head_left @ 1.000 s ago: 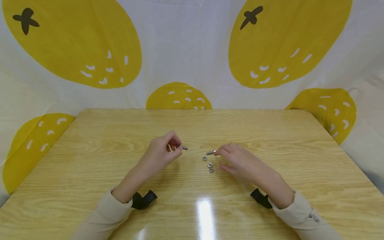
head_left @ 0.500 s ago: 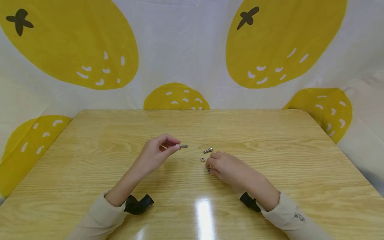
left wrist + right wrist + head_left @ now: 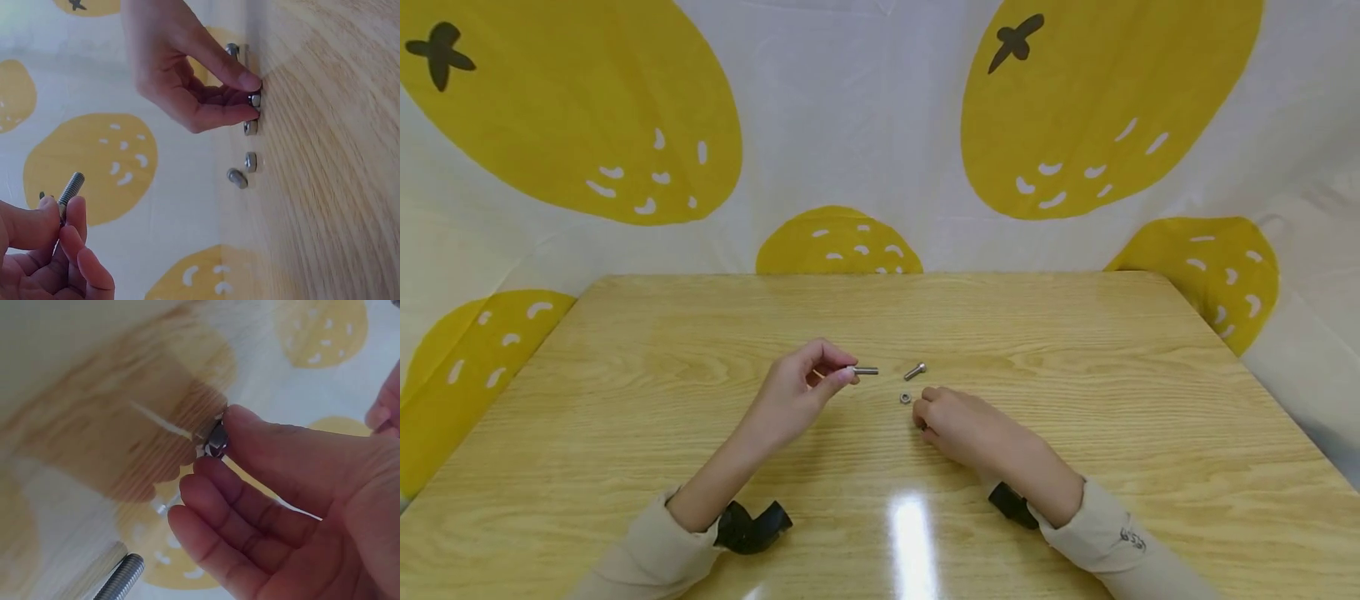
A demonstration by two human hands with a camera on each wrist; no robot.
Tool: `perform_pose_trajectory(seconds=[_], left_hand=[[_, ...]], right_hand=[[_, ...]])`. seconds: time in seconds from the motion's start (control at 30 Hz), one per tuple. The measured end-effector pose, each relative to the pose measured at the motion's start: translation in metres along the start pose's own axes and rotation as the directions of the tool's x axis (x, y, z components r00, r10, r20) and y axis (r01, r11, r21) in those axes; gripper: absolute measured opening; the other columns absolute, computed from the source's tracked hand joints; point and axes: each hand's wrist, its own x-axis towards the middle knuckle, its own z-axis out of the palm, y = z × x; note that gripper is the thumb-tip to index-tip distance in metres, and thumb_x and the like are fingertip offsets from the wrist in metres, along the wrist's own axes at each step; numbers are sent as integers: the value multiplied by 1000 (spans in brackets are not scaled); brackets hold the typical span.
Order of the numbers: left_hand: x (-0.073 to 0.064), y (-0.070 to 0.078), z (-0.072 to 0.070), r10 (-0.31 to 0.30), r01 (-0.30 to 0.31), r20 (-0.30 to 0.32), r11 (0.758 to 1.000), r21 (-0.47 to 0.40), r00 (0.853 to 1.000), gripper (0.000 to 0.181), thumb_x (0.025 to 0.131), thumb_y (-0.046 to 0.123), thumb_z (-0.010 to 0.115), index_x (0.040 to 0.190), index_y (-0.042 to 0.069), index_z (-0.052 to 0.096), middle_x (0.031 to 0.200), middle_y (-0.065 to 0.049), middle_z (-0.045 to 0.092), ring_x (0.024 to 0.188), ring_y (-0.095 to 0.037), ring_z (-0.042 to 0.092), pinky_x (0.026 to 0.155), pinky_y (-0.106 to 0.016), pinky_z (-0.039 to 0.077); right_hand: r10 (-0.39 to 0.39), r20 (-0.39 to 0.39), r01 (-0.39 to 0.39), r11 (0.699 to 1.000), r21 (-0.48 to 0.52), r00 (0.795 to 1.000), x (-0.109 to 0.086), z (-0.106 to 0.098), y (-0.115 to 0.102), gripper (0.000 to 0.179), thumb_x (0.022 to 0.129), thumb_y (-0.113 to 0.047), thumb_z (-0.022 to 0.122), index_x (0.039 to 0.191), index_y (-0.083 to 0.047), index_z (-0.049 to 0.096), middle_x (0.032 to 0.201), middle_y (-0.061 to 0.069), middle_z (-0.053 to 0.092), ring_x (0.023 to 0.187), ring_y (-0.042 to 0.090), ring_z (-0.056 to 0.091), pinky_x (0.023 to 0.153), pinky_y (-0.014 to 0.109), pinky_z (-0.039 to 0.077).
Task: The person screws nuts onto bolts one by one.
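Currently, the left hand pinches a bolt, the right hand a nut.

Metallic bolts and nuts: one bolt, one nut in the fingers.
Bolt pinched by left hand, threaded end bare, pointing to the right hand's side; head hidden. Right hand pinches dark-looking nut at the table. Loose bolt slanted on the wood, head to the far right; hex nut flat, nearer. Second loose nut just beside the right fingers; third bolt's threaded shank near that hand.
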Motion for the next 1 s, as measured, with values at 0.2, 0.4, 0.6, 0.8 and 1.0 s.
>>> perform_pose_trajectory(seconds=[0.2, 0.4, 0.6, 0.8, 1.0], left_hand=[[-2, 4, 2, -7, 7, 4, 1000, -9, 1000, 9, 89, 7, 60, 98, 5, 62, 89, -7, 69, 74, -13, 59, 57, -22, 44], [-1, 4, 4, 20, -19, 11, 1000, -24, 1000, 9, 90, 5, 58, 97, 2, 61, 91, -13, 68, 74, -13, 59, 56, -22, 44], [-1, 3, 5, 19, -19, 19, 999, -31, 1000, 7, 90, 4, 57, 97, 3, 59, 90, -10, 68, 76, -14, 59, 59, -22, 46], [-2, 4, 5, 33, -32, 23, 999, -27, 999, 8, 90, 3, 57, 98, 3, 59, 90, -10, 68, 77, -14, 60, 59, -22, 46], [-2, 4, 5, 34, -33, 37, 999, -30, 999, 8, 91, 3, 56, 98, 3, 59, 91, -9, 67, 78, -14, 61, 61, -22, 47]], right_hand=[[24, 13, -25, 1000, 19, 1000, 0, 0, -1, 3, 85, -7, 65, 85, -6, 62, 80, 2, 56, 70, 10, 51, 61, 24, 45], [7, -9, -6, 1000, 18, 1000, -2, 1, 0, 11, 87, -7, 61, 77, -7, 56, 71, -2, 50, 62, 8, 42, 55, 20, 38], [2, -30, 0, 999, 49, 1000, -4, 2, 2, 15, 91, -7, 56, 75, -7, 53, 67, -2, 48, 59, 8, 40, 53, 20, 36], [0, -18, 1, 997, 78, 1000, -6, 1, 2, 19, 87, -3, 57, 72, -9, 48, 65, -3, 42, 59, 8, 37, 52, 20, 33], [62, 57, -69, 989, 128, 996, -7, -1, 3, 11, 84, -3, 59, 76, -8, 53, 70, -3, 48, 61, 9, 41, 54, 20, 36]])
